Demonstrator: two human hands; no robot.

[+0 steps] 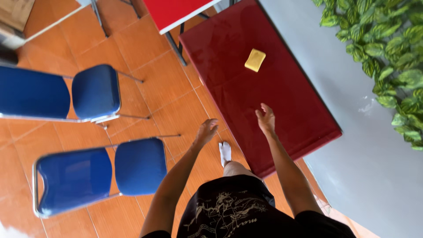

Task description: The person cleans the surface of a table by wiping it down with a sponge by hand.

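A dark red worktop (282, 101) is seen from above, set at a slant beside a grey wall (352, 132) with green leafy plants (387, 48) at the upper right. A yellow sponge (255, 60) lies flat on the far half of the worktop, well apart from both hands and touched by neither. The right hand (266, 120) is held over the near half of the worktop, its grip apart with the fingers loosely spread and nothing held; whether the palm touches the surface cannot be told. The left hand (205, 132) is held over the orange tiled floor (167, 88), just beside the worktop's near left edge, its grip likewise apart and empty. A foot in a white sock (225, 152) is placed on the floor between the two forearms, close to the worktop's near corner. Two blue padded chairs (97, 174) with metal frames are noted on the left, well apart from the hands. A second, brighter red worktop (176, 12) is partly visible at the top edge.
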